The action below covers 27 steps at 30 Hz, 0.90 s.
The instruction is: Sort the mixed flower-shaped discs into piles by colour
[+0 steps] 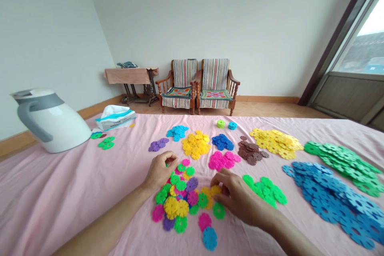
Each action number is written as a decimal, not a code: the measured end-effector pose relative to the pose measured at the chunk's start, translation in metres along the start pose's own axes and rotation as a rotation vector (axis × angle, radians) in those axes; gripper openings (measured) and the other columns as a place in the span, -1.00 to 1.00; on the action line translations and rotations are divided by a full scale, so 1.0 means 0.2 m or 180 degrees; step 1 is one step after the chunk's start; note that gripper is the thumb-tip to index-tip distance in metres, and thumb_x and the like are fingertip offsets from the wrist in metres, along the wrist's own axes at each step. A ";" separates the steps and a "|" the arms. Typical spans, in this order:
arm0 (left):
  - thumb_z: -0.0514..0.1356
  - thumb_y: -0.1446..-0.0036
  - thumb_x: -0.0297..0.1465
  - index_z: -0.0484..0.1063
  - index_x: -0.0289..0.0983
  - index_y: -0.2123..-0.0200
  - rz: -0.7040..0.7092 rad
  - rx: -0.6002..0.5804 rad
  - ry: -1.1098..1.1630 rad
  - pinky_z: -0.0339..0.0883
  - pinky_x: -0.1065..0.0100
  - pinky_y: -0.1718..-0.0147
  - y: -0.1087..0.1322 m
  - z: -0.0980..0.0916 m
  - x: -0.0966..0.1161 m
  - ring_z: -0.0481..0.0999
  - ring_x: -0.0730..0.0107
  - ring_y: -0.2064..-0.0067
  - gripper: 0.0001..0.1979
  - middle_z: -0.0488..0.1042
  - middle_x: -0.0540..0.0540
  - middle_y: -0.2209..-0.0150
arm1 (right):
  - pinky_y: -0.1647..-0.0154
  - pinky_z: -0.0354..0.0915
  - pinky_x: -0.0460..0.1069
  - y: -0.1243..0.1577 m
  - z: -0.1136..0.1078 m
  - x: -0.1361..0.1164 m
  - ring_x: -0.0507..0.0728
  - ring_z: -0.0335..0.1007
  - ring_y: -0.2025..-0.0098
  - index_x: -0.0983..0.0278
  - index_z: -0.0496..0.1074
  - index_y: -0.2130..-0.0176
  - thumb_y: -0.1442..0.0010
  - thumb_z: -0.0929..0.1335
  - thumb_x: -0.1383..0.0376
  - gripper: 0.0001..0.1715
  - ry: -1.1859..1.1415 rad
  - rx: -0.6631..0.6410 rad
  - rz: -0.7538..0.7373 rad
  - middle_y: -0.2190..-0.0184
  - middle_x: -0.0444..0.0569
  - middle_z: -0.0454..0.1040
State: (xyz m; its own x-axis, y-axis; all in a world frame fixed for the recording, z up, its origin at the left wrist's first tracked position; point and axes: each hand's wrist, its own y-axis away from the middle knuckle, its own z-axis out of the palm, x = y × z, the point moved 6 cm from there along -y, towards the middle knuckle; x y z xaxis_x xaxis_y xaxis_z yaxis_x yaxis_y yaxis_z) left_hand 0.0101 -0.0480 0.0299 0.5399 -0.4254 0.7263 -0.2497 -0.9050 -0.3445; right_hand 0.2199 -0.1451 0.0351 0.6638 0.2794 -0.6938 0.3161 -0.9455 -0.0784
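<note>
My left hand (162, 170) is closed in a pinch at the far left of a mixed pile of flower-shaped plastic discs (181, 185). A sliver of green disc (167, 165) shows between its fingers, mostly hidden. On the pile's right side, my right hand (234, 196) has thumb and fingertips closed around the edge of a yellow disc (215, 190). The pile mixes green, yellow, pink and purple discs. A pink disc (205, 221) and a blue disc (209, 238) lie at its near edge. To the right of my right hand is a green disc heap (267, 190).
Sorted heaps lie beyond: purple (158, 144), light blue (177, 132), yellow (196, 145), dark blue (222, 142), pink (223, 160), brown (251, 152). Larger blue discs (333, 196) spread at right. A white jug (60, 122) and tissue box (115, 118) stand left on the pink cloth.
</note>
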 end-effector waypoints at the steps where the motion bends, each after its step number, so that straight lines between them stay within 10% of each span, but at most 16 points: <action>1: 0.11 -0.04 -0.33 0.38 -0.30 0.53 0.0002 -0.0007 0.0007 0.25 0.46 0.42 0.00 0.00 0.01 0.39 0.42 0.44 -0.81 0.40 0.03 0.54 | 0.38 0.11 -0.11 0.00 0.00 0.00 0.00 0.24 0.39 0.24 0.41 0.32 0.00 0.29 0.43 -0.81 -0.0007 0.0005 0.0014 0.38 -0.13 0.34; 27: 0.10 -0.01 -0.38 0.42 -0.28 0.51 -0.0084 0.0140 -0.0231 0.30 0.41 0.35 -0.02 -0.04 -0.07 0.48 0.37 0.39 -0.85 0.49 -0.01 0.49 | 0.40 0.19 -0.08 -0.08 -0.04 0.08 0.04 0.35 0.41 0.25 0.48 0.31 -0.06 0.27 0.39 -0.78 -0.0314 0.0632 0.0202 0.45 -0.11 0.49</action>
State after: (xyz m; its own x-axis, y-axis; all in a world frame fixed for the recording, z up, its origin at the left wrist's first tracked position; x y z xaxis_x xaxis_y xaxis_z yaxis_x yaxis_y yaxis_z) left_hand -0.0026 -0.0389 0.0251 0.6031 -0.3985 0.6910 -0.1999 -0.9141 -0.3527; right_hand 0.2317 -0.1246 0.0313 0.6056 0.2099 -0.7676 0.1297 -0.9777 -0.1651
